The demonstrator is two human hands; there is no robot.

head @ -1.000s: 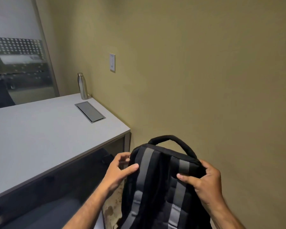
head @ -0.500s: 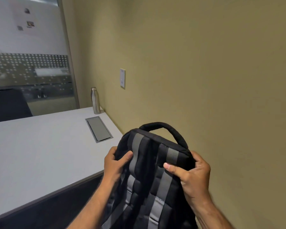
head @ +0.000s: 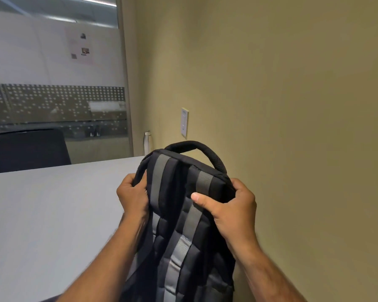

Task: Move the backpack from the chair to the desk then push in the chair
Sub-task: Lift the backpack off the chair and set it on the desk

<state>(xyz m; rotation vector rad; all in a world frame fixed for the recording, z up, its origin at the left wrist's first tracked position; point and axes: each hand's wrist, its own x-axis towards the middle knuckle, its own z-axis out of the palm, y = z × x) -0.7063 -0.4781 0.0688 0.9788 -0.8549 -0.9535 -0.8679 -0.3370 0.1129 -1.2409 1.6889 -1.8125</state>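
Observation:
A black backpack [head: 179, 225] with grey straps is held upright in the air, its padded back panel facing me and its carry handle on top. My left hand [head: 132, 195] grips its upper left edge. My right hand [head: 229, 205] grips its upper right corner, thumb across a grey strap. The backpack hangs over the right end of the white desk [head: 52, 214], close to the wall. The chair it came from is out of view.
A steel bottle [head: 147, 141] stands at the desk's far right corner by the yellow wall. A wall plate [head: 184, 122] is above it. A dark chair [head: 28, 149] sits behind the desk's far side, in front of a glass partition [head: 57, 110].
Both hands have lifted the backpack higher and left, from below the desk edge to over the desktop. The desk's cable hatch is now hidden behind it.

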